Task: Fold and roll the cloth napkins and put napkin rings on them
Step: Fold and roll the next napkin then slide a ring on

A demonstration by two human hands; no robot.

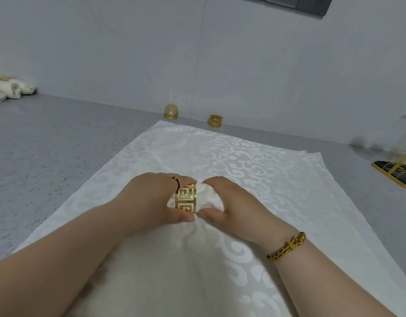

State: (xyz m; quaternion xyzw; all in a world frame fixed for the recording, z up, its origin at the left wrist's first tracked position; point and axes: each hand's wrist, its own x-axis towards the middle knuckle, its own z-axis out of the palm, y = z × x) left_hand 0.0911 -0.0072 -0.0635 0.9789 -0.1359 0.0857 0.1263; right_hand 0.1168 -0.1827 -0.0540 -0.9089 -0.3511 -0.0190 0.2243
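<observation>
Napkin pile (12, 89) cut at L edge, gold-framed stand (395, 173) blurry & cut by R edge, dark panel (293, 3) cropped at top

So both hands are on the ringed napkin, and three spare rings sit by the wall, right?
Two, not three: the head view shows one spare ring and a second spare ring by the wall. Left hand and right hand are on the ringed napkin.

Left hand (151, 200) gripping gold napkin ring (185, 201) on rolled napkin (209, 200), right hand (231, 207) squeezing its end
</observation>
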